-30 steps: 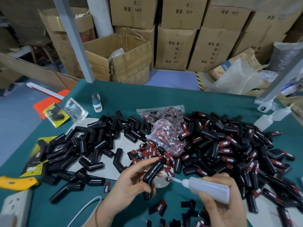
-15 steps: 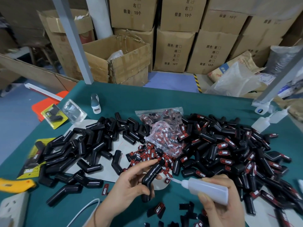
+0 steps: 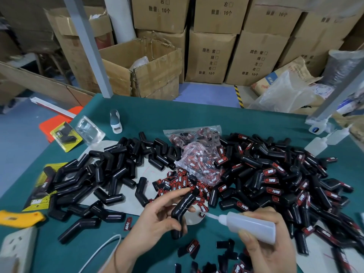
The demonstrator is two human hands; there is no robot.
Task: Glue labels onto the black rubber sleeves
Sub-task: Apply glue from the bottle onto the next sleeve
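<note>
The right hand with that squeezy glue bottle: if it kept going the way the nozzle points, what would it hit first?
Probably the bent black rubber sleeve held in the left hand. The right hand aims the translucent plastic glue bottle up-left towards it, though depth is unclear.

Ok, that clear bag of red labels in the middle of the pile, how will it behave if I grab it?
The clear bag looks thin and crinkled, so it will probably sag and flop. The small labels inside suggest it is light, and they would likely shift. It seems apt to slip in a loose hold.
</note>
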